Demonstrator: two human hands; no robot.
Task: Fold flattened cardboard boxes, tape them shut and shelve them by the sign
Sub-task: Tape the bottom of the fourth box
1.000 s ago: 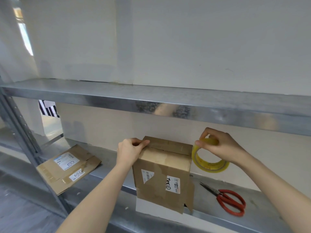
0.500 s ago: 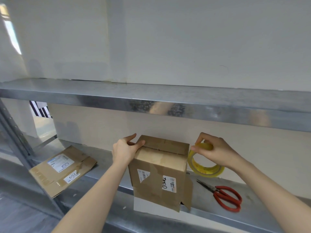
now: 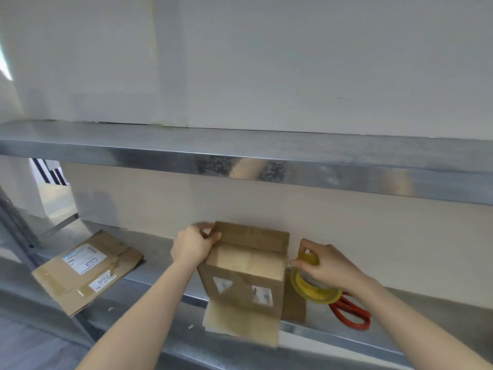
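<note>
A small brown cardboard box (image 3: 245, 279) with white labels stands on the lower metal shelf (image 3: 160, 252), its loose bottom flaps hanging over the front edge. My left hand (image 3: 194, 245) grips the box's top left corner, thumb over the upper flap. To the right of the box my right hand (image 3: 324, 264) pinches a yellow roll of tape (image 3: 313, 287), held on edge just beside the box's right side. The back top flap stands up; the front one lies folded down.
A flattened cardboard box (image 3: 85, 268) with white labels lies at the left of the same shelf. Red-handled scissors (image 3: 352, 313) lie on the shelf under my right wrist. An upper metal shelf (image 3: 240, 161) spans overhead; a white wall is behind.
The box has tipped so its top faces me more, with the back flap now raised. My right hand has come down with the tape roll. The view has shifted right and is slightly blurred.
</note>
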